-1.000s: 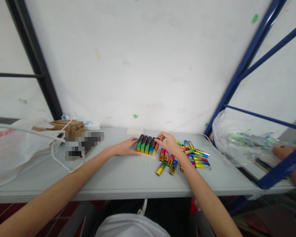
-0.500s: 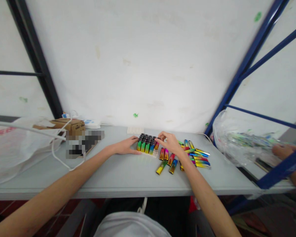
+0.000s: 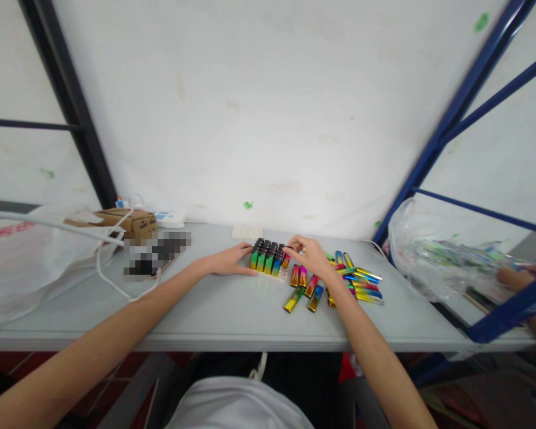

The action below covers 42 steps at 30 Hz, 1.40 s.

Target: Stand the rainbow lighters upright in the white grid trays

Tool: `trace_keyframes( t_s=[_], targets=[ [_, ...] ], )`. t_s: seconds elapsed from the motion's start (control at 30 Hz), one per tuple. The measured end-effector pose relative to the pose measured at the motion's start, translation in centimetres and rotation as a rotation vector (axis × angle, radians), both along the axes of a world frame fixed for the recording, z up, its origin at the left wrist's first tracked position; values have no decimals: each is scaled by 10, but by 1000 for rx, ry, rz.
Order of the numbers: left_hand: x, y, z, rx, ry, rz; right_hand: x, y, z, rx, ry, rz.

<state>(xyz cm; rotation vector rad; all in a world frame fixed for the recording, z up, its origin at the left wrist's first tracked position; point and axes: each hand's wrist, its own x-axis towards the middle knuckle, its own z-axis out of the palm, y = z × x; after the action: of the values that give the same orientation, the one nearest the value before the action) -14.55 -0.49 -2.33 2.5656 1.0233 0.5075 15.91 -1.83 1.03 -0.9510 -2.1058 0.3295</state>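
Note:
Upright lighters with black tops and shiny green, yellow and blue bodies stand in close rows in a pale tray. My left hand grips the left end of this block, its thumb along the front and its fingers behind. At the right end, my right hand has thumb and fingertips closed on the top of a red-gold lighter, which stands in the tray. Several loose lighters lie just below my right hand, and a pile of shiny multicoloured ones spreads to its right, partly behind my wrist.
An empty pale tray lies by the wall. On the left are a white plastic bag, a cardboard box and a white cable. A blue metal frame stands right; beyond it are a clear bag and another person's hand.
The view has shifted slightly. Both my hands keep nearly the same places at the block, the right still at the red-gold lighter.

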Motion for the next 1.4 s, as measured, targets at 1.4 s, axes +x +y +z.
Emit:
trace_keyframes(
  t_s=[1.4],
  targets=[
    [2, -3, 5, -35, 97, 48, 40, 23, -17, -27, -431, -190]
  ],
)
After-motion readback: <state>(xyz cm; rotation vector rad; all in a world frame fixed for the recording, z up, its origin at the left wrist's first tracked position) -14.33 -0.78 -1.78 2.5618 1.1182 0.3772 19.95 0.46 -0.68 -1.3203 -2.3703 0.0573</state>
